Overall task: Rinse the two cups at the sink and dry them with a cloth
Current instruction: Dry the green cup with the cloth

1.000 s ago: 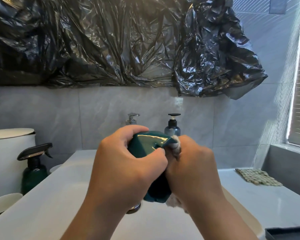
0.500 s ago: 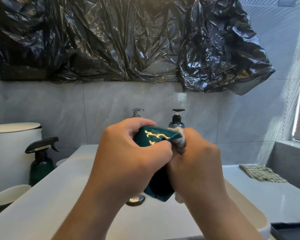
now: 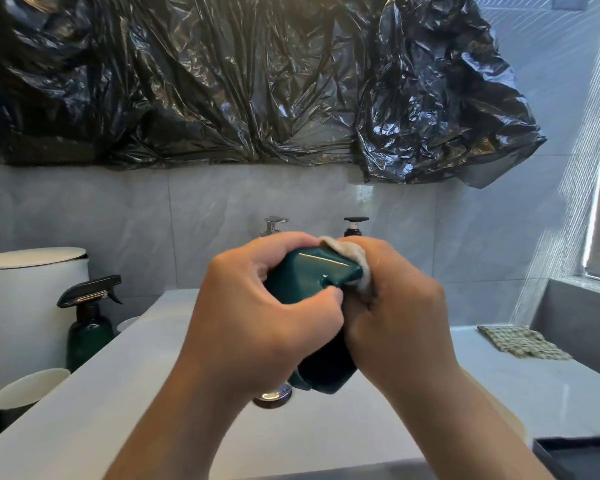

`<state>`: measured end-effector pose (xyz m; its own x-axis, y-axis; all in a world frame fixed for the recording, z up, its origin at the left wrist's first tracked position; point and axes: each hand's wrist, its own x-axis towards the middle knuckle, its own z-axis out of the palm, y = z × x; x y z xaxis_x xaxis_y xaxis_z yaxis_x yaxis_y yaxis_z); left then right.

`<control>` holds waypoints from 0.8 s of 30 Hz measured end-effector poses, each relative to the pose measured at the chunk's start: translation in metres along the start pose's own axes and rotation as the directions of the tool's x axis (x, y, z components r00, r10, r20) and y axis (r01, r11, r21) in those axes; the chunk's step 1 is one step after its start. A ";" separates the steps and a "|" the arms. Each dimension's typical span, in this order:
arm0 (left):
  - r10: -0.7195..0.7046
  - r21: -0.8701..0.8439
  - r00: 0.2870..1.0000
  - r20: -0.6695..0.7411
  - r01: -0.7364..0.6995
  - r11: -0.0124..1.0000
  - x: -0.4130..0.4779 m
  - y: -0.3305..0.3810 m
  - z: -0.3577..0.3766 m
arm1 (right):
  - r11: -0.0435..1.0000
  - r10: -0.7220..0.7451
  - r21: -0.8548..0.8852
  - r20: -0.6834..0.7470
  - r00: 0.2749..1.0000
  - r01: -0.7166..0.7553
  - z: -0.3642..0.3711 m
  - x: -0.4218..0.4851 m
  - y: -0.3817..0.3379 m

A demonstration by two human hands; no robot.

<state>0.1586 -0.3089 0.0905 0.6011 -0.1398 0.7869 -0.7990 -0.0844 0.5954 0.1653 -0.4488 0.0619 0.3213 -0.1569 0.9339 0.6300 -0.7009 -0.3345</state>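
A dark green glazed cup [image 3: 309, 277] is held above the white sink [image 3: 326, 431]. My left hand [image 3: 267, 323] grips the cup, fingers curled round its side. My right hand [image 3: 395, 320] holds a beige cloth [image 3: 355, 259] bunched against the cup's rim. Most of the cloth and the cup's lower part are hidden by my hands. A second cup does not show clearly.
The faucet [image 3: 273, 226] and a black pump bottle [image 3: 354, 226] stand behind my hands. A green spray bottle [image 3: 89, 323], a white bin [image 3: 25, 299] and a white bowl [image 3: 28, 388] are at the left. A checked cloth [image 3: 522, 346] lies on the right counter, and a dark tray [image 3: 579, 457] is at bottom right.
The cup has turned in my hands; the gold pattern seen half a second ago no longer faces me. The cloth now shows over the rim's top. The view has shifted a little.
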 end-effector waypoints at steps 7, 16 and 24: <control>0.065 0.009 0.982 -0.178 -0.065 0.998 -0.007 0.004 0.015 | 0.904 0.408 0.137 0.004 0.913 -0.404 0.012 -0.003 0.005; -0.048 -0.043 0.998 -0.041 0.046 0.998 0.001 -0.004 0.005 | 0.990 0.138 -0.008 0.060 0.989 -0.138 0.002 0.001 0.009; -0.047 -0.056 0.983 -0.180 0.038 0.998 -0.002 -0.008 0.017 | 0.939 0.330 -0.106 0.002 0.944 -0.328 0.007 0.000 0.008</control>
<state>0.1635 -0.3243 0.0811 0.6313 0.0444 0.7743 -0.7737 -0.0341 0.6327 0.1753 -0.4493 0.0589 0.5126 -0.3783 0.7708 0.4108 -0.6802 -0.6071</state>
